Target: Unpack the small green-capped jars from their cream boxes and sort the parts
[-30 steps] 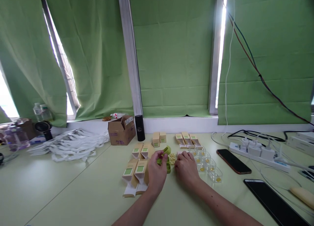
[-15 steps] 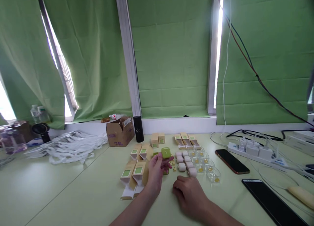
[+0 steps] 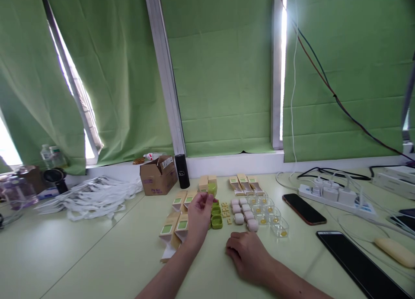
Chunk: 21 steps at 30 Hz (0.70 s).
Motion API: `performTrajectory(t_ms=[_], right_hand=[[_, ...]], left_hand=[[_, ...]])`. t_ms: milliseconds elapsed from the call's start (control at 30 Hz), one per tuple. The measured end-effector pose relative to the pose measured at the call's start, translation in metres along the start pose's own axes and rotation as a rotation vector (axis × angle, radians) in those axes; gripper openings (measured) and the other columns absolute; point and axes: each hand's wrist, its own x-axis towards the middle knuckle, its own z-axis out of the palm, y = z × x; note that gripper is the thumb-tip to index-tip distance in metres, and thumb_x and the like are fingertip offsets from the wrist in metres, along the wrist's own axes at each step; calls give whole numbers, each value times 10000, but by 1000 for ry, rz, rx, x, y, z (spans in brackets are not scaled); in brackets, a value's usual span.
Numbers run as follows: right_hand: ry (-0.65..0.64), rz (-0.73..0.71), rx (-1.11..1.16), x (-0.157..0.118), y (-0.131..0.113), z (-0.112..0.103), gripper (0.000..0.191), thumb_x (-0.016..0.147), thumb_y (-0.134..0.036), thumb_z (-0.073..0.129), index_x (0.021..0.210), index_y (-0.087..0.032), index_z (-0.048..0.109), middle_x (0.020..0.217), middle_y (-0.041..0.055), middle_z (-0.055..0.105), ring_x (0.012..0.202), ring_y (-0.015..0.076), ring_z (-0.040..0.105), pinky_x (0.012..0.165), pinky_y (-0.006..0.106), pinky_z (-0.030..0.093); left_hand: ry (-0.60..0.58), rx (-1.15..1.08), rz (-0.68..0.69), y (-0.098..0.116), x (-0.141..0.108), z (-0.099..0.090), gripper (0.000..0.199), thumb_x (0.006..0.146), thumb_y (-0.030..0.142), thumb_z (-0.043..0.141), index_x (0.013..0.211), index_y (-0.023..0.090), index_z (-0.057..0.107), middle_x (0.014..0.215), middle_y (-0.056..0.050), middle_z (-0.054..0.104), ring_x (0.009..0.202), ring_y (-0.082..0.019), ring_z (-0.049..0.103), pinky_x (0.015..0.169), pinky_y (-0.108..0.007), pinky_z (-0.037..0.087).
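Note:
My left hand (image 3: 200,212) is closed in a pinch on a small green square piece (image 3: 212,188), which looks like a lid and is held tilted above the table. Just beyond and beside its fingers sit open green square cups (image 3: 216,221), some hidden by the hand. My right hand (image 3: 248,253) rests on the tabletop with curled fingers, and I see nothing in it. Small yellowish parts (image 3: 225,207) lie in rows between the green cups and several pale pink and white rounded cases (image 3: 239,218). Clear plastic cups (image 3: 280,227) with gold centres stand to the right of those.
Open cardboard boxes with green labels (image 3: 168,229) lie left of my left hand, others (image 3: 245,185) farther back. A brown carton (image 3: 158,176) and black cylinder (image 3: 182,171) stand near the wall. Two phones (image 3: 304,209), a power strip (image 3: 337,199) and cables occupy the right; white straps (image 3: 94,196) the left.
My left hand has turned and shifted slightly left and up, tilting the green piece away from me and uncovering the green cups. My right hand stays resting on the table.

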Motion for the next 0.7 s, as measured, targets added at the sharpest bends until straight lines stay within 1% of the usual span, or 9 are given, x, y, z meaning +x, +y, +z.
performTrajectory(t_ms=[100, 133, 200, 233, 300, 367, 467, 600, 700], right_hand=[[-12, -2, -6, 1, 0, 0, 132, 896, -161, 597, 809, -208, 684, 830, 8, 738, 721, 155, 663, 599, 286, 310], [-14, -3, -9, 1, 0, -1, 134, 895, -158, 595, 806, -207, 683, 830, 9, 738, 722, 155, 663, 601, 285, 313], [-16, -8, -15, 1, -1, -1, 141, 893, -153, 591, 795, -205, 678, 824, 11, 737, 718, 156, 661, 602, 284, 317], [-15, -10, -18, 1, -1, -1, 145, 892, -152, 589, 790, -205, 676, 821, 11, 736, 715, 156, 661, 603, 285, 319], [-12, -12, -20, 1, 0, -1, 146, 893, -153, 585, 790, -205, 675, 823, 14, 740, 713, 160, 663, 606, 286, 323], [-13, -12, -20, 1, 0, 0, 138, 895, -159, 586, 802, -203, 679, 830, 21, 747, 718, 167, 668, 611, 288, 328], [-15, -10, -18, 0, 0, 2, 124, 892, -161, 591, 819, -199, 683, 839, 30, 753, 736, 176, 679, 618, 292, 337], [-15, -10, -21, 0, 0, 1, 133, 895, -151, 581, 832, -201, 687, 837, 28, 752, 748, 181, 683, 622, 294, 338], [-23, -9, -26, 1, 0, 0, 133, 901, -162, 579, 834, -201, 687, 841, 31, 753, 751, 184, 680, 622, 296, 334]], left_hand=[[-69, 370, 237, 8, 0, -13, 242, 944, 424, 627, 845, 209, 674, 789, -46, 711, 736, -202, 628, 647, -307, 459], [-119, 484, 330, 9, -3, -18, 191, 950, 366, 614, 853, 215, 682, 798, -48, 708, 757, -212, 628, 665, -320, 463], [-275, 694, 499, 8, -12, -27, 141, 945, 257, 585, 860, 230, 694, 816, -58, 706, 803, -232, 628, 708, -350, 470], [-357, 795, 556, 6, -18, -31, 157, 936, 226, 577, 835, 238, 696, 790, -62, 693, 786, -236, 618, 686, -355, 458], [-439, 950, 617, 0, -31, -36, 205, 926, 197, 563, 768, 245, 685, 744, -71, 660, 744, -241, 595, 641, -359, 424], [-478, 1029, 630, -7, -41, -38, 225, 922, 174, 554, 748, 247, 675, 746, -72, 654, 750, -248, 593, 653, -371, 418], [-520, 1048, 589, -16, -50, -37, 225, 895, 146, 572, 710, 244, 654, 727, -63, 652, 732, -249, 588, 666, -379, 411], [-551, 1067, 515, -22, -52, -35, 200, 837, 123, 624, 676, 239, 648, 718, -58, 666, 735, -253, 598, 659, -371, 386], [-573, 1117, 460, -24, -51, -35, 187, 840, 131, 631, 686, 232, 661, 740, -59, 688, 766, -262, 618, 670, -367, 380]])
